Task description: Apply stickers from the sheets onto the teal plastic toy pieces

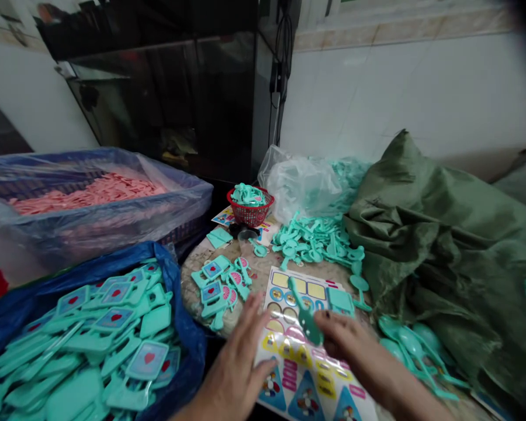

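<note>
Across the cluttered tabletop [198, 258], the near sticker sheet [289, 351] might slide if the open left hand [236, 356] steadies it poorly while the right hand [355, 345] pinches a teal piece [310, 326].

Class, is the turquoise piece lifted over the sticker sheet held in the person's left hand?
No, the right hand pinches that turquoise piece; the left hand is open.

Slim-handled teal plastic piece [305, 318] tilts, gripped by right fingers [332, 327]. Glossy printed sticker sheet [304, 355] lies beneath them.
</note>
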Action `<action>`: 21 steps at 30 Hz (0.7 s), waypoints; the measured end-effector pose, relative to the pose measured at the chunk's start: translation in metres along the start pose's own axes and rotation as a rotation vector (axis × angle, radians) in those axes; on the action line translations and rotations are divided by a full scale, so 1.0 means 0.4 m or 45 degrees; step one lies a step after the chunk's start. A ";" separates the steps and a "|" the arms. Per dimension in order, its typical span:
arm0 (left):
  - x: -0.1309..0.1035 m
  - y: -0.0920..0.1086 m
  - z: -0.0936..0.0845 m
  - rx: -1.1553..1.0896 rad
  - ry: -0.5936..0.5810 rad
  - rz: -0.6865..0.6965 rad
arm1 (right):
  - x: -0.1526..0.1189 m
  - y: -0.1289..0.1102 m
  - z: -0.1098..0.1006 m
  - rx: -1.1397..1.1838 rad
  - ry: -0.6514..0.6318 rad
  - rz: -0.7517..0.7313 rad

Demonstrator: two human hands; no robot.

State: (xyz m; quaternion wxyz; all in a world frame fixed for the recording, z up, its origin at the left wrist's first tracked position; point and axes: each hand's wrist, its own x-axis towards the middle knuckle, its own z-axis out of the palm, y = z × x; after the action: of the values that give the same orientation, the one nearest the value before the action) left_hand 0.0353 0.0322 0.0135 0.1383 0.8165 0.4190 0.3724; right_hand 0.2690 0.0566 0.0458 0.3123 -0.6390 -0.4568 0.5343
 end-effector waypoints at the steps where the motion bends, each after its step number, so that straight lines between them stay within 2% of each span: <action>1: 0.001 0.011 0.017 -0.085 -0.065 0.081 | -0.035 0.013 0.033 0.029 -0.122 0.023; 4: -0.016 0.024 0.050 -0.372 -0.224 0.197 | -0.097 0.057 0.104 0.187 -0.470 0.012; 6: -0.037 0.022 0.061 -0.531 -0.291 0.143 | -0.109 0.079 0.127 0.276 -0.568 0.001; 10: -0.060 0.035 0.068 -0.737 -0.252 -0.182 | -0.107 0.083 0.125 0.296 -0.583 -0.111; 13: -0.049 0.061 0.061 -0.808 -0.145 -0.450 | -0.108 0.062 0.110 0.204 -0.600 -0.215; 15: -0.038 0.075 0.055 -0.849 -0.114 -0.563 | -0.110 0.048 0.106 0.170 -0.608 -0.228; 17: -0.031 0.080 0.052 -0.902 -0.124 -0.644 | -0.111 0.039 0.108 0.186 -0.632 -0.227; 19: -0.029 0.078 0.056 -0.996 -0.196 -0.737 | -0.109 0.041 0.114 0.235 -0.672 -0.205; 21: -0.032 0.074 0.065 -1.152 -0.274 -0.880 | -0.102 0.051 0.114 0.263 -0.639 -0.146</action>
State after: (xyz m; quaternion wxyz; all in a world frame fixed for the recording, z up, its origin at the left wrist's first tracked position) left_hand 0.0667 0.0063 0.0053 0.6290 0.5252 0.4439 0.3626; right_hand 0.2297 0.0073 0.0331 0.2826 -0.4245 -0.4985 0.7010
